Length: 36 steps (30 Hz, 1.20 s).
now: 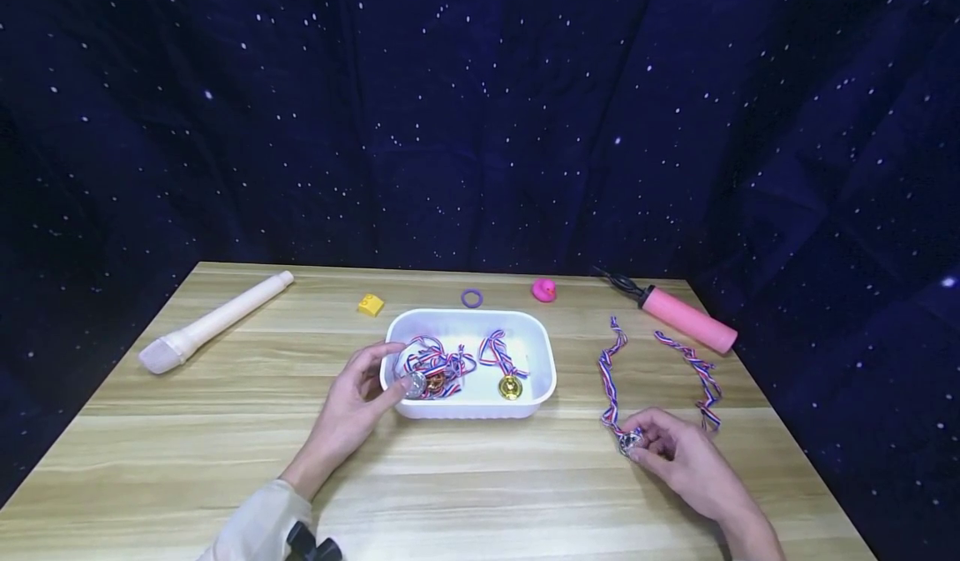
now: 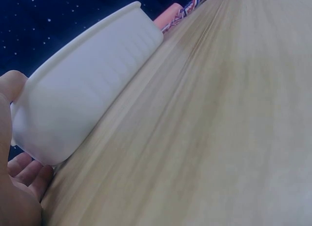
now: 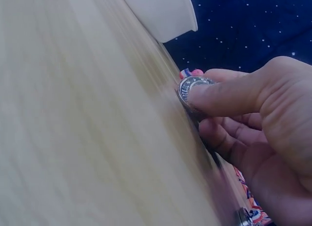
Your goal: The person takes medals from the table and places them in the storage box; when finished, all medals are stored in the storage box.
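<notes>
1. Nearest the camera: pale sleeve and black wrist device, behind the left fingers.
2. Right hand: silver medal pinched between thumb and fingers, low over the tabletop; striped ribbon trailing forward and slightly left of the fingertips.
3. Left hand: curled about the left end of the white tray, thumb at the rim; another silver medal inside, by the thumb tip, contact hard to tell.
4. Governing relation, as judged: tray leftward and slightly forward of the right fingers, well apart from the pinched medal; tray's long axis crosswise, toward those fingers; left hand nearer the tray.
5. Within the tray, rightward of the left fingers: bronze medal among tangled ribbons; gold medal farther right.
6. Forward and right of the right fingers: second ribbon, then pink pump.
7. Forward of the left fingers: yellow block, with microphone farther left.
8. Forward, between both hands: purple ring, pink duck.
</notes>
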Tool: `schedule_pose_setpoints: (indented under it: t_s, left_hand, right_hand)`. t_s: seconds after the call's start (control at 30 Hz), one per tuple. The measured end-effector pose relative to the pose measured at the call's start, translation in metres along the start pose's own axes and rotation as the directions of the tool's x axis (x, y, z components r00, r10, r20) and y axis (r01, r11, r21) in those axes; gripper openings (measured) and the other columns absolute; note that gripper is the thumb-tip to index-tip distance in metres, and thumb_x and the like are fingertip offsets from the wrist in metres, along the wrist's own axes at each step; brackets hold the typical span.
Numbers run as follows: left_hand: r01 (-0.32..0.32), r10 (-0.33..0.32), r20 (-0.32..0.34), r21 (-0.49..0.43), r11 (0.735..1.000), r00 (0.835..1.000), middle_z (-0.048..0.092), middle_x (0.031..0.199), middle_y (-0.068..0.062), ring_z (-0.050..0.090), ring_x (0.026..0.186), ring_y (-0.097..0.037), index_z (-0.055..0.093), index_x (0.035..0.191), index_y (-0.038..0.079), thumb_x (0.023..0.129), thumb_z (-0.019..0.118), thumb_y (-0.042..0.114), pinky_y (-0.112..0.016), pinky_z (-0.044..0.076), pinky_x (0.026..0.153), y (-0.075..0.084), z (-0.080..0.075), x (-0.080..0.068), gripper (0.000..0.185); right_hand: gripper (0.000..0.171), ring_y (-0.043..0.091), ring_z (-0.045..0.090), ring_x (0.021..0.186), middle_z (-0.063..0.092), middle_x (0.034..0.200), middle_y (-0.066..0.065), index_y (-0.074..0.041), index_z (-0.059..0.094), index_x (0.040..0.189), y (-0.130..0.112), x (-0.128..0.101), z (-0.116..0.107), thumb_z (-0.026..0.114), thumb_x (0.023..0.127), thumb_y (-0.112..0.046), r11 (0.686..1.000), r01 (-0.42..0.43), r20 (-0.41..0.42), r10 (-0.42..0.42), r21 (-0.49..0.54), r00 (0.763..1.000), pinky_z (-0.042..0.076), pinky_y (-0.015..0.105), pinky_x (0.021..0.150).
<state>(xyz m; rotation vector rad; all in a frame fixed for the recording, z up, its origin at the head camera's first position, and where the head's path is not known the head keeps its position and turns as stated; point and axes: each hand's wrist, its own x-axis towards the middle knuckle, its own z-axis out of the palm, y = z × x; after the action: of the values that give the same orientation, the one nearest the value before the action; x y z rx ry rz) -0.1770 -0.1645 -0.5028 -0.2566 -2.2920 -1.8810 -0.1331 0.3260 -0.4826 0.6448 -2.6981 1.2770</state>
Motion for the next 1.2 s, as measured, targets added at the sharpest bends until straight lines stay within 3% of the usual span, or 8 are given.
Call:
schedule_pose_setpoints:
  t_s: [0.17,0.3,0.43,0.73,0.83,1.03,1.13,1.2]
  left_hand:
    - [-0.004,0.004,0.002,0.003,1.0,1.0,0.058,0.154,-0.018,0.064,0.138,-0.036,0.064,0.149,0.007,0.1,0.084,0.013,-0.052,0.049,0.124,0.0,0.0,0.0,0.054]
    - [-0.001,0.001,0.002,-0.001,1.0,1.0,0.058,0.153,-0.017,0.063,0.139,-0.036,0.064,0.149,0.007,0.1,0.084,0.012,-0.053,0.049,0.124,0.001,0.0,0.0,0.054]
    - [0.003,-0.003,0.003,-0.001,1.0,1.0,0.057,0.154,-0.016,0.062,0.141,-0.036,0.064,0.149,0.009,0.1,0.084,0.013,-0.053,0.048,0.124,0.0,-0.001,-0.001,0.053]
    - [0.004,-0.003,0.008,-0.01,1.0,1.0,0.056,0.156,-0.015,0.061,0.141,-0.034,0.065,0.149,0.011,0.1,0.085,0.014,-0.048,0.048,0.124,0.0,-0.001,0.0,0.053]
    - [0.001,-0.001,0.007,-0.012,1.0,1.0,0.056,0.156,-0.015,0.061,0.142,-0.035,0.064,0.149,0.01,0.1,0.084,0.013,-0.049,0.048,0.125,0.001,-0.001,0.0,0.053]
    - [0.003,-0.003,0.008,-0.004,1.0,1.0,0.057,0.155,-0.016,0.062,0.141,-0.035,0.064,0.149,0.01,0.1,0.085,0.014,-0.051,0.048,0.124,0.001,-0.001,0.0,0.054]
    - [0.008,-0.008,0.007,0.001,1.0,1.0,0.057,0.155,-0.015,0.063,0.14,-0.035,0.064,0.149,0.011,0.1,0.085,0.015,-0.049,0.049,0.124,0.001,-0.001,0.0,0.054]
    - [0.012,-0.012,0.006,0.006,1.0,1.0,0.056,0.156,-0.015,0.063,0.139,-0.035,0.064,0.15,0.011,0.1,0.085,0.015,-0.045,0.05,0.123,0.001,0.0,-0.001,0.054]
  right_hand:
    - [0.03,0.008,0.067,0.077,0.076,0.094,-0.004,-0.013,0.076,0.12,-0.003,0.002,0.005,0.083,0.095,0.003,0.999,0.004,-0.071,-0.001,0.041,0.997,0.056,0.024,0.063]
    - [0.029,0.01,0.071,0.085,0.078,0.099,0.007,-0.003,0.073,0.119,-0.007,0.003,0.007,0.082,0.094,0.008,0.99,0.009,-0.134,0.01,0.141,0.991,0.06,0.022,0.071]
    - [0.023,0.008,0.071,0.089,0.078,0.101,0.01,-0.001,0.074,0.116,-0.011,0.005,0.009,0.079,0.097,0.009,0.984,0.021,-0.184,0.012,0.179,0.983,0.061,0.02,0.077]
    - [0.023,0.012,0.071,0.083,0.076,0.095,0.013,0.004,0.077,0.114,-0.026,0.02,0.01,0.075,0.095,0.018,0.976,0.049,-0.293,0.016,0.214,0.956,0.062,0.019,0.072]
    - [0.019,0.009,0.071,0.084,0.078,0.098,0.012,0.007,0.078,0.113,-0.033,0.026,0.009,0.076,0.096,0.015,0.973,0.048,-0.315,0.026,0.225,0.949,0.062,0.018,0.073]
    - [0.01,0.01,0.075,0.113,0.08,0.122,0.007,0.003,0.077,0.108,-0.043,0.044,0.001,0.074,0.101,0.01,0.969,0.117,-0.301,-0.048,0.217,0.953,0.062,0.017,0.093]
    - [0.008,0.011,0.076,0.111,0.08,0.121,0.016,0.005,0.074,0.108,-0.05,0.056,-0.004,0.072,0.103,0.01,0.96,0.135,-0.299,-0.057,0.245,0.952,0.062,0.018,0.092]
    - [0.007,0.009,0.076,0.104,0.082,0.114,0.014,0.009,0.072,0.108,-0.057,0.065,-0.008,0.071,0.102,0.012,0.954,0.142,-0.32,-0.052,0.265,0.946,0.063,0.017,0.089]
